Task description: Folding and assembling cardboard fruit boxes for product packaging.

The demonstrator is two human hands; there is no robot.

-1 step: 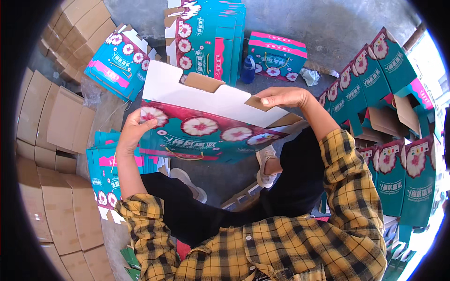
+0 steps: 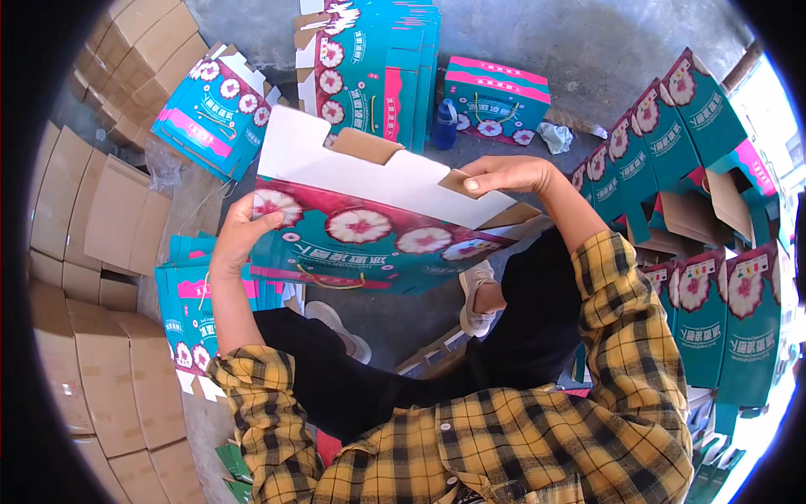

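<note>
A teal and pink gift carton [image 2: 369, 256], printed with white-and-red round pictures, hangs tilted between my hands above my lap. Its white flap panel [image 2: 353, 160] stands up along the top edge, with brown tabs folded beside it. My left hand [image 2: 241, 233] grips the carton's left corner, thumb on the printed face and fingers behind. At the other end my right hand [image 2: 514, 175] is closed on a brown tab, its thumb on top. A yellow cord handle [image 2: 332, 282] shows along the carton's lower side. The carton's underside is hidden.
Flat teal cartons [image 2: 369, 76] are stacked ahead, near a made-up carton [image 2: 497, 97] and a blue bottle [image 2: 444, 126]. Brown boxes [image 2: 109, 361] are piled at the left. Open teal cartons [image 2: 701, 328] stand in rows at the right. More flat cartons [image 2: 186, 315] lie beside my left forearm.
</note>
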